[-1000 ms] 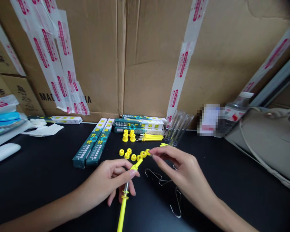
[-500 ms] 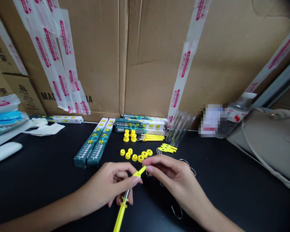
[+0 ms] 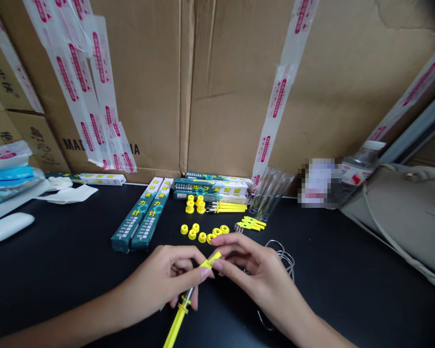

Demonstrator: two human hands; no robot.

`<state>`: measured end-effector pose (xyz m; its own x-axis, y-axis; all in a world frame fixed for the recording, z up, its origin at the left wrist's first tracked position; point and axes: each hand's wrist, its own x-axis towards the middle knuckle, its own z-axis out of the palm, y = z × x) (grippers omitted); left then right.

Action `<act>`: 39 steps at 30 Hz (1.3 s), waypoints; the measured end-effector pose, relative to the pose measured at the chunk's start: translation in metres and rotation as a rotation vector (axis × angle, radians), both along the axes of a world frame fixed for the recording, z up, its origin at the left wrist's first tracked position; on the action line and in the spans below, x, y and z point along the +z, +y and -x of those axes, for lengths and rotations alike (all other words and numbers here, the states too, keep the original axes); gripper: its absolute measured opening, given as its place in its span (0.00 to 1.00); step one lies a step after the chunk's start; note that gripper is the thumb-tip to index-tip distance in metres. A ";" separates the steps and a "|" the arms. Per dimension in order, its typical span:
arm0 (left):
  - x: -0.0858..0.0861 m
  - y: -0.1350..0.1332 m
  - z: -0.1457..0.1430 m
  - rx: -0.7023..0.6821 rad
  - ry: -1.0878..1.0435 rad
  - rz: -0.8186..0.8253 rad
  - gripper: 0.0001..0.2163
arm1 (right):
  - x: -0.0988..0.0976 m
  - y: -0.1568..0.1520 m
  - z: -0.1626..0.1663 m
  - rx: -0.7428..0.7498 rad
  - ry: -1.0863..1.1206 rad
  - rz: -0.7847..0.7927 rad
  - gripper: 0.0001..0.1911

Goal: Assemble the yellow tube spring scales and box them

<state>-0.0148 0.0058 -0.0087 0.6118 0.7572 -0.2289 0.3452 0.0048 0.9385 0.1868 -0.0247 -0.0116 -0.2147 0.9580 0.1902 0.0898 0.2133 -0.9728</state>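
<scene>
My left hand (image 3: 166, 280) is closed round a long yellow rod (image 3: 177, 321) with a metal spring section, its thin tip pointing up and right. At that yellow tip (image 3: 213, 258) my right hand (image 3: 255, 275) pinches with thumb and forefinger; any small piece between those fingers is hidden. Several yellow ring caps (image 3: 203, 234) lie on the black table (image 3: 58, 270) just beyond the hands. Bent wire hooks (image 3: 284, 253) lie under and beside my right hand.
Two green boxes (image 3: 143, 215) lie left of the caps, with more boxes (image 3: 212, 186), yellow rods (image 3: 226, 208) and clear tubes (image 3: 270, 191) behind. Cardboard cartons (image 3: 224, 87) wall the back. A white mouse (image 3: 7, 226) sits far left, a beige bag (image 3: 398, 217) at right.
My right hand came back from the ring caps toward me and closed on the rod's tip. The left hand kept its hold and drifted slightly lower.
</scene>
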 end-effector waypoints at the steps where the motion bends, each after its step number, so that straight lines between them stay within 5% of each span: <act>1: 0.000 0.000 0.000 0.000 0.006 -0.003 0.17 | 0.000 0.000 0.000 -0.006 -0.010 0.001 0.11; 7: 0.004 0.001 -0.001 0.010 0.019 0.008 0.17 | 0.009 0.003 -0.010 -0.139 -0.133 -0.157 0.13; 13: 0.005 0.003 -0.001 0.082 -0.036 0.053 0.19 | 0.024 0.025 -0.051 -0.762 -0.209 -0.511 0.15; 17: 0.002 0.006 0.000 0.114 -0.128 0.069 0.20 | 0.025 0.047 -0.089 -0.955 -0.162 -0.525 0.18; 27: 0.001 0.007 0.000 0.113 -0.185 0.063 0.20 | 0.001 0.074 -0.122 -0.789 -0.199 -0.249 0.26; 34: 0.000 0.007 0.001 0.111 -0.189 0.067 0.20 | -0.003 0.076 -0.125 -0.815 -0.231 -0.273 0.20; 39: 0.000 0.009 0.000 0.112 -0.196 0.070 0.19 | 0.001 0.075 -0.126 -1.040 -0.053 -0.465 0.21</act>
